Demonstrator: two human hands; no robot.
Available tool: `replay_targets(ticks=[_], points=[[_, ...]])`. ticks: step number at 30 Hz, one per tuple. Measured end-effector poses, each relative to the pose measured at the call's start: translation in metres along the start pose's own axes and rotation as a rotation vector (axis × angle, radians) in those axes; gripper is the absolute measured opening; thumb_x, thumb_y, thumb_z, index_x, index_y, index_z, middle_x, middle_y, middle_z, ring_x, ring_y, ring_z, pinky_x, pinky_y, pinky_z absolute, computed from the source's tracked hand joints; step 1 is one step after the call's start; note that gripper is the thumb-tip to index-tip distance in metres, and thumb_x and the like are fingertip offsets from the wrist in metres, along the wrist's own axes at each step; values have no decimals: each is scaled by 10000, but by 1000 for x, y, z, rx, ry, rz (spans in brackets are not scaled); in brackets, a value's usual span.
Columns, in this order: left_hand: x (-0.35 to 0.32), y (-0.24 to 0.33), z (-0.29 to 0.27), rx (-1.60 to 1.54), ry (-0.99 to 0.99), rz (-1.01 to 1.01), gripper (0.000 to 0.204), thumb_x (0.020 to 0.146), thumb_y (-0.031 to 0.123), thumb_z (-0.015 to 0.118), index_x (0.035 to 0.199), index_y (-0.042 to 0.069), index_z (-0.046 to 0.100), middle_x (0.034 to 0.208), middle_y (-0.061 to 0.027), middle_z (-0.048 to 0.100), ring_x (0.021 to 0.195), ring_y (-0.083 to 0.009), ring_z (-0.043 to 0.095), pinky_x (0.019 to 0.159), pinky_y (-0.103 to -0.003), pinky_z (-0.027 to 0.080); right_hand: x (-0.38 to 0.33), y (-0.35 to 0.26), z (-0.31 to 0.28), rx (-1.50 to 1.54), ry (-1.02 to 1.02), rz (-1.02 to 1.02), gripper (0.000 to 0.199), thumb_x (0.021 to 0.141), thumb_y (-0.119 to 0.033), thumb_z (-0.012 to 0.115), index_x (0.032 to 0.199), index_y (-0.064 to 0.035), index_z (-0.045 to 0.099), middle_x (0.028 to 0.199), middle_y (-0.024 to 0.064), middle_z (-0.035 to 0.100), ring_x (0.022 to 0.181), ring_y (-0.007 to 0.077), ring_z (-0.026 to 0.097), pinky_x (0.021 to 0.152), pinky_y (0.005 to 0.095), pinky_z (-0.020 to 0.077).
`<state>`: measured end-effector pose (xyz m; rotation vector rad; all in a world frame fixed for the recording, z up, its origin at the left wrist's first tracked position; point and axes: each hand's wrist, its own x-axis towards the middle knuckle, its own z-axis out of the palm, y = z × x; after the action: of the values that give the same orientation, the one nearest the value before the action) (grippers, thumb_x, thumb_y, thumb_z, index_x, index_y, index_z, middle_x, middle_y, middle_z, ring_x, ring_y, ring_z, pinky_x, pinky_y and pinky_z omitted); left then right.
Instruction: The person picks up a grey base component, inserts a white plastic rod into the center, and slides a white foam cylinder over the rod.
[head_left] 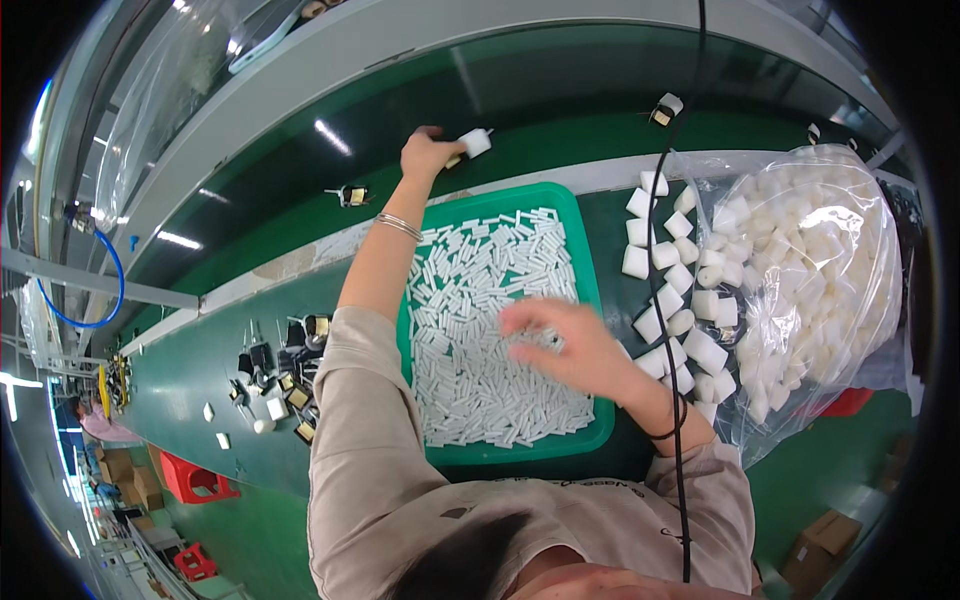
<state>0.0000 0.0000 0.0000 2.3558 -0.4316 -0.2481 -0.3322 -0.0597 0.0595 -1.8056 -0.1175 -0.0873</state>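
Green bench (200, 370) runs along a conveyor belt (560, 100). Small black and brass parts (285, 375) lie well left of both hands. Left hand (428, 155) reaches far onto the belt, its grip closed on a white-wrapped block with brass pins (474, 144), seemingly setting it down. Right hand (570, 345), blurred, hovers over the green plastic tray of short white tubes (500, 320); its grip I cannot tell. Right of it, white wrapped blocks (680, 290) spill from a clear plastic bag (810, 270). Likely next: a careful pinch on one tube.
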Motion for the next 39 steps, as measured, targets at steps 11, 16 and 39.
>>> replay_targets(ticks=[11,16,39], points=[[-21,-58,-94,1195,-162,451,395,676,36,579,1055,147,567,1082,-36,557,991,-220,513,812,-370,446,-18,27,33,-753,-228,-171,190,680,-130,624,852,-64,576,787,49,539,778,216,536,646,321,462],[-48,-56,-115,1050,23,445,317,657,65,640,965,133,610,951,-55,578,846,-220,578,720,-328,476,-15,30,35,-643,-174,-189,127,681,-110,614,799,-79,580,769,39,552,771,220,544,606,318,461],[-313,2,-44,-1380,-148,-26,343,766,92,583,1065,-18,458,995,-134,526,745,-224,597,547,-290,540,-5,1,8,584,140,100,131,776,39,570,905,54,583,870,118,611,785,164,609,668,248,513]])
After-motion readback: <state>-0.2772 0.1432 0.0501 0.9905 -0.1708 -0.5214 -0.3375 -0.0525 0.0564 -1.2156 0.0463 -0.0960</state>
